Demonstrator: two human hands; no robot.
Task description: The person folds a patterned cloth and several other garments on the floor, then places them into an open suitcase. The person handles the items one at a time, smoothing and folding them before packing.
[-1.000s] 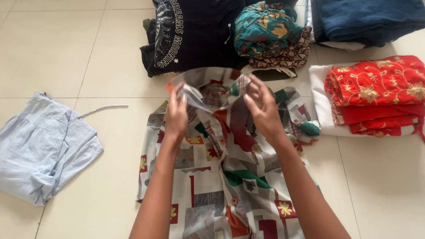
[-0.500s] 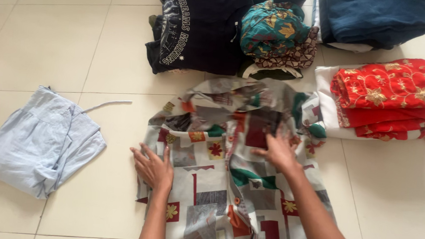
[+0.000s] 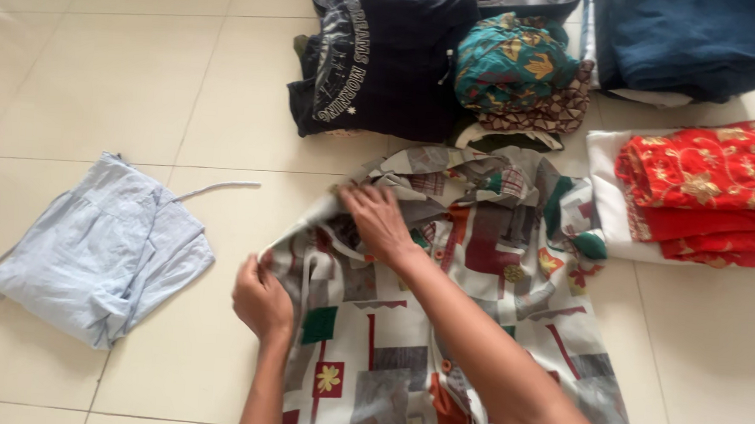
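A patterned shirt [image 3: 479,271] in grey, red and green blocks lies spread on the tiled floor in front of me. My left hand [image 3: 260,299] pinches the shirt's left edge near the shoulder and lifts it slightly. My right hand [image 3: 377,222] has crossed over to the left and grips the fabric near the collar and left shoulder. The cloth between the two hands is raised into a fold. My right forearm lies diagonally across the shirt's front and hides part of the button line.
A crumpled pale blue garment [image 3: 104,252] with a loose strap lies at the left. Behind the shirt are a folded dark navy printed top [image 3: 386,64], a teal patterned bundle [image 3: 513,67], blue folded cloth [image 3: 702,40], and red embroidered fabric [image 3: 711,189] on white cloth.
Both hands held up the collar a second ago, then pressed flat on the shirt. Now my right hand has crossed left and both hands grip the left shoulder edge.
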